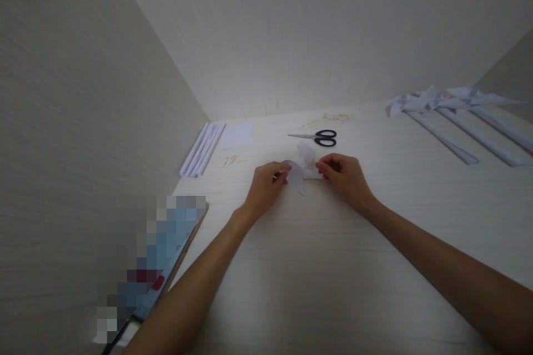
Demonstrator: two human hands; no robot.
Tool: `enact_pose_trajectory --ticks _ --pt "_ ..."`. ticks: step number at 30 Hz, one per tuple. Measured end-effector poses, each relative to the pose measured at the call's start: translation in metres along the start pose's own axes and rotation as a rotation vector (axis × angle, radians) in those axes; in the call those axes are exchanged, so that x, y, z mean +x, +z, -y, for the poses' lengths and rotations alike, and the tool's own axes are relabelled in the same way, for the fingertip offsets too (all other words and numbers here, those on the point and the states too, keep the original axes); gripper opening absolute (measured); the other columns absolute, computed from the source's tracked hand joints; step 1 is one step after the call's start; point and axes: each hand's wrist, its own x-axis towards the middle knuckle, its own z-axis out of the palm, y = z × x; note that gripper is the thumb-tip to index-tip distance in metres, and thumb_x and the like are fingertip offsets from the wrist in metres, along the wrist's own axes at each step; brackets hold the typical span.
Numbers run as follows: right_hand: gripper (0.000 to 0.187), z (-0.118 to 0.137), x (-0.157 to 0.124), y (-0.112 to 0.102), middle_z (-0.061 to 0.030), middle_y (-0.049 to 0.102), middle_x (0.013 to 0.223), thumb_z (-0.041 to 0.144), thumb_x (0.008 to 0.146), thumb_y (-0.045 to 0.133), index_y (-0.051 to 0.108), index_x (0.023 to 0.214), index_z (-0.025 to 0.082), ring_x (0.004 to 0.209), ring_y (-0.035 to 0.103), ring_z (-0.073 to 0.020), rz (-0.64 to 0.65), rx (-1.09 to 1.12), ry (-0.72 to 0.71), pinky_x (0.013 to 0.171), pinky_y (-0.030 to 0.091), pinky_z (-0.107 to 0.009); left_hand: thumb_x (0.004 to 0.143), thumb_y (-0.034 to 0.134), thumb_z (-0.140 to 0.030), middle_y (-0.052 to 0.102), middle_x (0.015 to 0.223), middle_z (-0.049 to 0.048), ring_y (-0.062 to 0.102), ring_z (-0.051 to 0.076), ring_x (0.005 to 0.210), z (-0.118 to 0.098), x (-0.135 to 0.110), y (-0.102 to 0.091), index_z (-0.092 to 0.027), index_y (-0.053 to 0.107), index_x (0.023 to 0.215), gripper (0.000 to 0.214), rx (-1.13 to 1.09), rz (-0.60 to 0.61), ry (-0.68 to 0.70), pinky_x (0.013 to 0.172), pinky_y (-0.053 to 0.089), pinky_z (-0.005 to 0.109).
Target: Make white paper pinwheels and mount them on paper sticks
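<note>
A small white folded paper piece (300, 173) with curled flaps rests on the pale wooden table (316, 266), near the middle. My left hand (265, 187) pinches its left flap with curled fingers. My right hand (343, 176) pinches its right side, fingers closed on the paper. Both hands rest on the tabletop, facing each other across the piece.
Black-handled scissors (316, 137) lie just behind the paper. A white paper square (236, 135) and several rolled paper sticks (202, 150) sit at the back left by the wall. Finished paper pinwheels on long sticks (453, 116) lie at the back right. Small scraps (233, 160) lie nearby.
</note>
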Motion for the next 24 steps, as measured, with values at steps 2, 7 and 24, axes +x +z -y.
enact_pose_trajectory --ticks 2,7,24 --pt "0.018 0.0004 -0.0003 -0.0002 -0.0011 0.056 0.052 0.030 0.070 0.055 0.057 0.061 0.015 0.046 0.050 -0.0109 0.003 0.000 0.000 0.046 0.038 -0.023 0.069 0.051 -0.008 0.066 0.087 0.0075 0.059 0.009 0.057 0.0008 0.0011 0.0026 -0.015 0.063 0.082 0.020 -0.029 0.004 -0.012 0.054 0.050 0.022" --pt "0.017 -0.0001 -0.0001 0.0003 -0.0010 0.057 0.052 0.029 0.069 0.056 0.058 0.062 0.014 0.046 0.050 -0.0102 0.000 0.017 0.005 0.046 0.038 -0.023 0.068 0.053 -0.006 0.066 0.091 0.0076 0.059 0.010 0.064 0.0036 0.0024 0.0050 -0.015 0.063 0.078 0.017 0.012 -0.002 0.017 0.061 0.050 0.025" --pt "0.017 0.0018 -0.0020 0.0004 0.0003 0.054 0.050 0.029 0.068 0.056 0.057 0.059 0.015 0.044 0.047 -0.0098 -0.010 0.014 0.000 0.045 0.036 -0.022 0.081 0.043 -0.018 0.062 0.088 0.0061 0.053 0.016 0.078 0.0011 0.0016 0.0109 -0.018 0.061 0.083 0.018 0.689 0.078 0.427 0.064 0.041 0.026"
